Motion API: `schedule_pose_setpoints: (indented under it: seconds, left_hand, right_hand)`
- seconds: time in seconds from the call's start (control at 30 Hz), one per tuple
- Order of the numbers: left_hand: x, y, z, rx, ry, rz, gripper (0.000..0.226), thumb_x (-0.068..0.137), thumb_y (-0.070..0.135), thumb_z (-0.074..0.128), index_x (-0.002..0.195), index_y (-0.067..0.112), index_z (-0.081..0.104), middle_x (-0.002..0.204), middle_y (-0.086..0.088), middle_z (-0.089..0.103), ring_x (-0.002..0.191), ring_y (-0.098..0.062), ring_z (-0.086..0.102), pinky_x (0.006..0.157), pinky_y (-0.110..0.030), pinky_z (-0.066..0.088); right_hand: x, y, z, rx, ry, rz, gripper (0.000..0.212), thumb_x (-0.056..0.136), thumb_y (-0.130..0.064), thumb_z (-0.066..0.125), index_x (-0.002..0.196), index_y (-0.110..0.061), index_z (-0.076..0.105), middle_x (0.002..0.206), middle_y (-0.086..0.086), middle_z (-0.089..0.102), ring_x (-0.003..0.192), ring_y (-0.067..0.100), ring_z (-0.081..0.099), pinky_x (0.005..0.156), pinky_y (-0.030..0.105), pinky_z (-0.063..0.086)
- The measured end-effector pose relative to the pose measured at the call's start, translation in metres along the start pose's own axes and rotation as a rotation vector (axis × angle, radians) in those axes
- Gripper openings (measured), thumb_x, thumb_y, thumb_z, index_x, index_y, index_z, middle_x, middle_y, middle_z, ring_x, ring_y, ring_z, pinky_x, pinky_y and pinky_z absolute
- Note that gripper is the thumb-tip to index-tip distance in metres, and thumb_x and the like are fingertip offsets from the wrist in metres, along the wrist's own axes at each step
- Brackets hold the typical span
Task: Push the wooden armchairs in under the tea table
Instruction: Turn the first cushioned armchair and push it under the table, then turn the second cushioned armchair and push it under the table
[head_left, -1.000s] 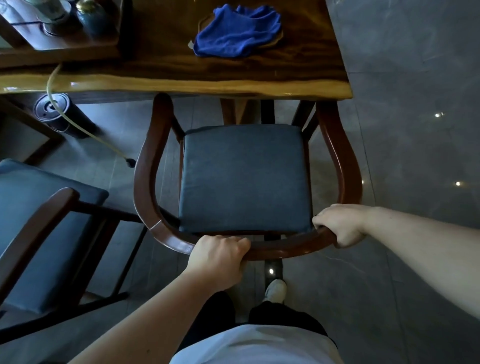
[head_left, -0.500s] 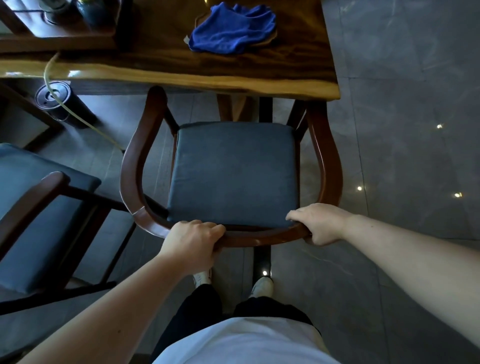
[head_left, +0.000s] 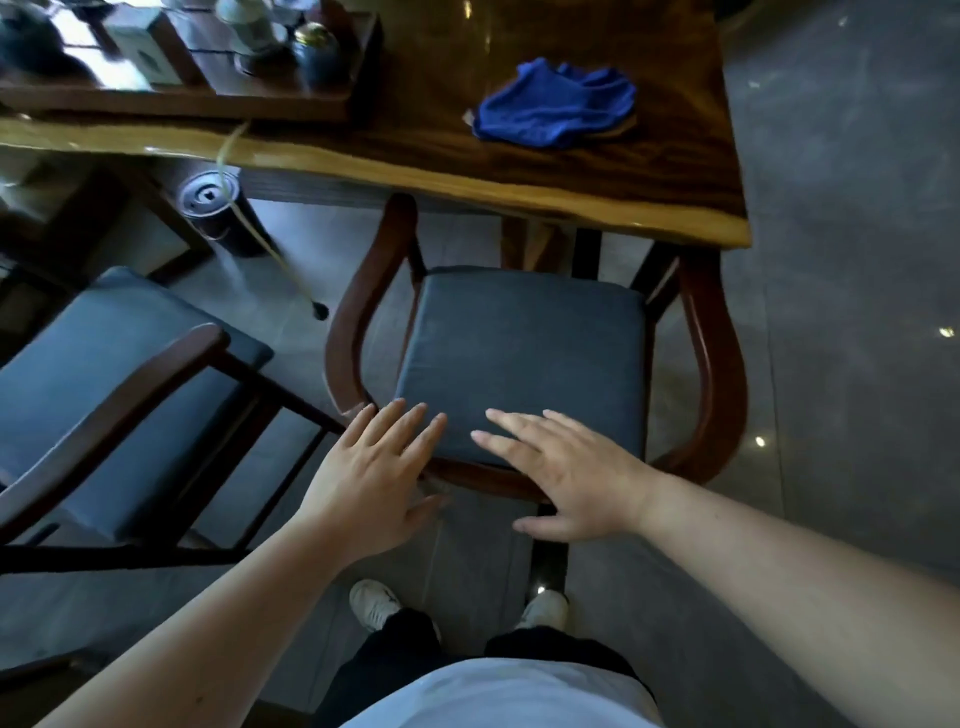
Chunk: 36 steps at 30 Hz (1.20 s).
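Note:
A wooden armchair with a curved back rail and a dark blue seat cushion stands in front of me, its front tucked under the edge of the wooden tea table. My left hand and my right hand hover over the chair's back rail with fingers spread, holding nothing. A second armchair with the same blue cushion stands to the left, turned at an angle and away from the table.
A blue cloth lies on the table. A tea tray with pots and cups sits at the back left. A dark canister with a thin hose stands on the grey tiled floor under the table. My shoes are below.
Both hands have let go of the chair's back rail and opened, fingers spread above it. The chair sits with its front under the table edge.

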<state>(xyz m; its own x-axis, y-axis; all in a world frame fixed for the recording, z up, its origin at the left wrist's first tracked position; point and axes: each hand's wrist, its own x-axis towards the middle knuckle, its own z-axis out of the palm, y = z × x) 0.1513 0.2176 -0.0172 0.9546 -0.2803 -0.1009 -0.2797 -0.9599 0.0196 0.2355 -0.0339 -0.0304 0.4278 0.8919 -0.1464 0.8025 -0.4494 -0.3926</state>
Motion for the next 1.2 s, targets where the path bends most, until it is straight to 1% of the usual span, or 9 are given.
schedule_pose_setpoints:
  seconds: [0.13, 0.27, 0.37, 0.47, 0.63, 0.8, 1.03, 1.17, 1.2]
  left_hand:
    - [-0.044, -0.054, -0.006, 0.002, -0.011, -0.103, 0.087, 0.073, 0.060, 0.065, 0.143, 0.015, 0.041, 0.140, -0.013, 0.052, 0.131, -0.036, 0.043, 0.108, -0.053, 0.034]
    - [-0.094, -0.112, -0.007, -0.012, 0.011, -0.208, 0.083, 0.074, 0.059, 0.064, 0.140, 0.014, 0.046, 0.137, -0.015, 0.055, 0.129, -0.038, 0.045, 0.106, -0.056, 0.037]
    - [-0.132, -0.159, -0.002, -0.020, -0.004, -0.309, 0.079, 0.078, 0.062, 0.053, 0.141, 0.016, 0.044, 0.139, -0.013, 0.053, 0.132, -0.037, 0.043, 0.107, -0.056, 0.036]
    - [-0.163, -0.199, 0.005, -0.010, -0.035, -0.392, 0.078, 0.080, 0.064, 0.044, 0.142, 0.016, 0.044, 0.140, -0.014, 0.052, 0.132, -0.040, 0.041, 0.106, -0.057, 0.036]
    - [-0.219, -0.265, 0.018, -0.018, -0.075, -0.598, 0.088, 0.071, 0.061, 0.069, 0.142, 0.014, 0.045, 0.139, -0.018, 0.051, 0.130, -0.044, 0.041, 0.105, -0.058, 0.036]
    - [-0.254, -0.303, 0.027, -0.061, -0.062, -0.738, 0.100, 0.063, 0.056, 0.079, 0.144, 0.014, 0.039, 0.138, -0.020, 0.052, 0.127, -0.046, 0.044, 0.102, -0.060, 0.039]
    - [-0.274, -0.339, 0.056, -0.061, -0.204, -0.853, 0.102, 0.070, 0.062, 0.068, 0.151, 0.019, 0.024, 0.144, -0.019, 0.045, 0.134, -0.044, 0.036, 0.108, -0.057, 0.031]
    - [-0.277, -0.358, 0.064, -0.083, -0.284, -0.898, 0.095, 0.074, 0.068, 0.051, 0.151, 0.021, 0.022, 0.146, -0.018, 0.044, 0.135, -0.044, 0.034, 0.109, -0.058, 0.029]
    - [-0.278, -0.364, 0.066, -0.082, -0.309, -0.901, 0.095, 0.075, 0.068, 0.052, 0.152, 0.021, 0.020, 0.148, -0.018, 0.041, 0.137, -0.043, 0.031, 0.111, -0.057, 0.027]
  right_hand:
    - [0.060, -0.043, -0.004, -0.071, 0.033, -0.041, 0.095, 0.084, -0.056, 0.065, 0.155, -0.029, 0.008, 0.163, 0.012, 0.014, 0.146, 0.031, 0.022, 0.117, 0.050, 0.019]
    - [0.126, -0.083, -0.001, -0.116, 0.020, -0.066, 0.094, 0.082, -0.055, 0.065, 0.154, -0.029, 0.010, 0.162, 0.014, 0.018, 0.145, 0.033, 0.024, 0.117, 0.052, 0.021]
    - [0.172, -0.114, 0.005, -0.128, -0.013, -0.096, 0.091, 0.083, -0.054, 0.063, 0.154, -0.027, 0.013, 0.161, 0.014, 0.020, 0.145, 0.033, 0.025, 0.116, 0.050, 0.020]
    - [0.210, -0.138, 0.013, -0.135, -0.049, -0.129, 0.088, 0.087, -0.053, 0.060, 0.154, -0.029, 0.009, 0.163, 0.011, 0.014, 0.148, 0.030, 0.017, 0.119, 0.048, 0.014]
    - [0.288, -0.189, 0.025, -0.147, -0.143, -0.222, 0.088, 0.090, -0.054, 0.057, 0.154, -0.032, 0.001, 0.165, 0.008, 0.005, 0.150, 0.025, 0.006, 0.120, 0.048, 0.010]
    - [0.352, -0.219, 0.037, -0.151, -0.166, -0.315, 0.091, 0.086, -0.052, 0.063, 0.154, -0.029, 0.008, 0.162, 0.010, 0.017, 0.146, 0.027, 0.020, 0.119, 0.048, 0.016]
    - [0.451, -0.238, 0.067, -0.211, -0.264, -0.456, 0.095, 0.083, -0.052, 0.067, 0.155, -0.028, 0.011, 0.161, 0.013, 0.019, 0.146, 0.031, 0.020, 0.116, 0.052, 0.018]
    - [0.503, -0.245, 0.085, -0.271, -0.339, -0.508, 0.097, 0.084, -0.055, 0.064, 0.155, -0.030, 0.003, 0.163, 0.012, 0.011, 0.147, 0.031, 0.012, 0.116, 0.053, 0.013]
    - [0.514, -0.246, 0.089, -0.288, -0.362, -0.522, 0.097, 0.084, -0.055, 0.064, 0.155, -0.030, 0.002, 0.163, 0.013, 0.010, 0.148, 0.032, 0.011, 0.116, 0.054, 0.013]
